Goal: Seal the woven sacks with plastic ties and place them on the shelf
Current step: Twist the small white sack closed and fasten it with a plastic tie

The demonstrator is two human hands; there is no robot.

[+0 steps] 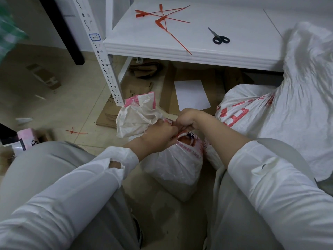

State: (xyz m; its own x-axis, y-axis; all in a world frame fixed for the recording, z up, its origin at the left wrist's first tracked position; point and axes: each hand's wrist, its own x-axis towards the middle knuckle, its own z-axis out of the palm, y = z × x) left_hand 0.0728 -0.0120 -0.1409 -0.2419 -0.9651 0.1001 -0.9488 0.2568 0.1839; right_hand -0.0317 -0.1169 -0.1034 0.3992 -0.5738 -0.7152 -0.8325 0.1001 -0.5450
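On the tiled floor between the knees: a small woven sack [177,166], white with red print, standing upright. Gathered neck gripped in the left hand [160,135], fingers curled round it, loose top of the cloth flaring up and leftward beyond the fist. Pressed against it from the right, the right hand [187,120], fingers curled and pinching a red plastic tie [180,135], only a short piece visible under the knuckles at the neck. Both hands touching, directly above the sack's body. Just right of the hands, a second sack [239,109] with red lettering, lying against a large crumpled white sack [306,83]. Beyond, the white shelf [180,52], bearing spare red ties [162,19] loosely crossed and black-handled scissors [219,37]. Underneath, flattened cardboard [207,78] and a white sheet of paper [191,94]. One loose tie [75,132] on the floor, well left of the hands.
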